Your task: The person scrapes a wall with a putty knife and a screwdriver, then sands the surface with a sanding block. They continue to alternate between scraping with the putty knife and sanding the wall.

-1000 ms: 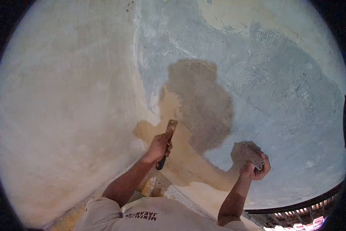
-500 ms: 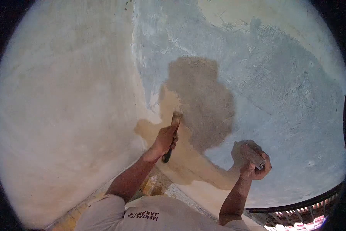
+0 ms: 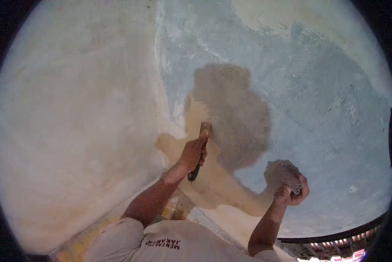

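Note:
My left hand (image 3: 193, 153) is closed round the dark handle of a scraper (image 3: 193, 176), thumb stretched up along it. The scraper's tip meets the wall at the border between the pale coat and the blue-grey coat. Its blade shows only as a narrow, blurred edge. Off to the right, my right hand (image 3: 294, 192) grips a rolled-up grey sheet (image 3: 290, 178) that looks like sandpaper. The coil of its end faces me. This roll is held close to the blue-grey wall (image 3: 335, 139), apart from the scraper.
A pale wall (image 3: 82, 109) meets the blue-grey one at a vertical corner. My shadow (image 3: 231, 113) falls across the blue-grey surface. A stained ledge or floor strip (image 3: 87, 236) runs below. At the lower right a dark curved edge (image 3: 335, 238) borders a slatted, bright area.
My left hand and the scraper have moved slightly right and up along the wall. The whole view has shifted a little. My right hand keeps its hold on the roll, nearly still.

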